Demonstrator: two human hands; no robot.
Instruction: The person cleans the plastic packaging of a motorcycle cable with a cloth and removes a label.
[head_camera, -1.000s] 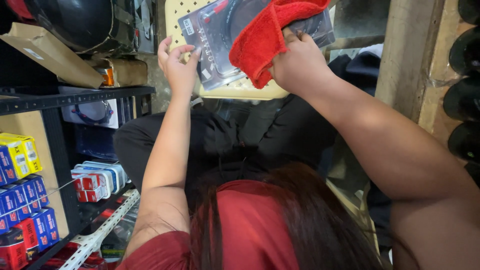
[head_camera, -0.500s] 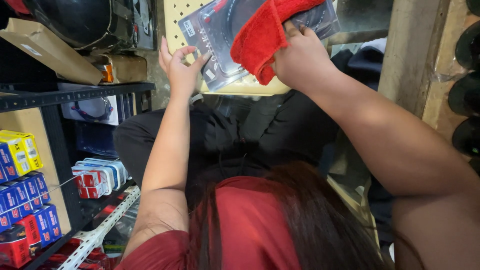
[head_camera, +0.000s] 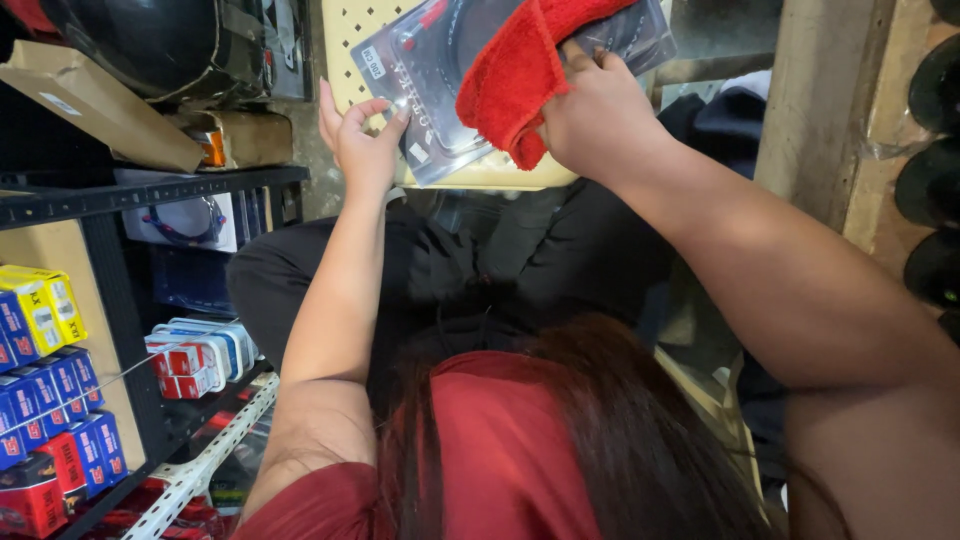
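A flat clear plastic package (head_camera: 440, 70) with a dark card inside is held up in front of a cream pegboard panel (head_camera: 350, 40). My left hand (head_camera: 362, 140) grips the package's lower left edge with thumb and fingers. My right hand (head_camera: 600, 120) presses a red cloth (head_camera: 520, 70) against the package's face, fingers curled over the cloth. Both arms reach up and away from me. My red top and dark hair fill the bottom of the view.
A black metal shelf (head_camera: 150, 190) on the left carries a brown cardboard box (head_camera: 90, 110) and a black helmet (head_camera: 150, 40). Lower shelves hold several small yellow, blue and red boxes (head_camera: 50, 400). A wooden post (head_camera: 810, 110) stands at right beside dark round objects (head_camera: 935, 90).
The package and cloth sit slightly higher and further right in view. My right hand has shifted the red cloth a little across the package. My left hand keeps its grip.
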